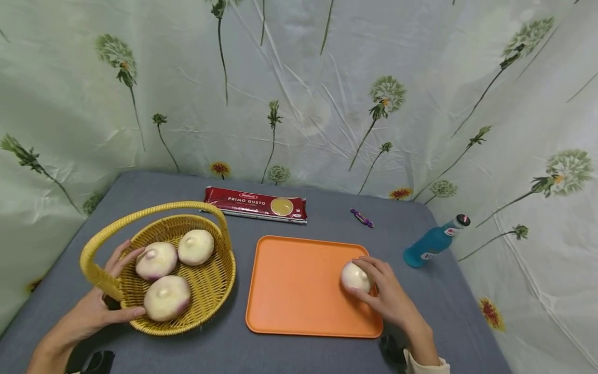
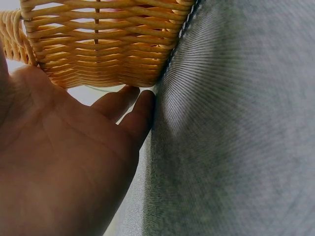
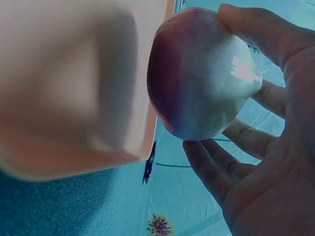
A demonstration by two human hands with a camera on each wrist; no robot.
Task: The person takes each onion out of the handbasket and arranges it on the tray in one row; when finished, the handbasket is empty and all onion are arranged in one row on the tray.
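Note:
My right hand [image 1: 390, 293] holds a white and purple turnip [image 1: 356, 277] between thumb and fingers, over the right part of an orange tray [image 1: 299, 291]. In the right wrist view, that turnip [image 3: 202, 73] shows its purple side toward the tray [image 3: 74, 152], with fingertips spread around it. On the left, my left hand [image 1: 95, 306] grips a yellow wicker basket [image 1: 210, 288] by its near-left side, thumb and forefinger over the rim on either side of the handle's foot. Three turnips [image 1: 167, 298] lie inside the basket. In the left wrist view, other fingers [image 2: 140, 110] are low beside the wicker wall [image 2: 108, 49].
A red spaghetti packet [image 1: 254, 204] lies behind the basket and tray. Farther right is a purple wrapped candy [image 1: 362, 217]. A blue bottle [image 1: 434, 241] stands right of the tray. Flowered cloth [image 1: 308, 104] hangs behind the grey-covered table [image 1: 196, 353].

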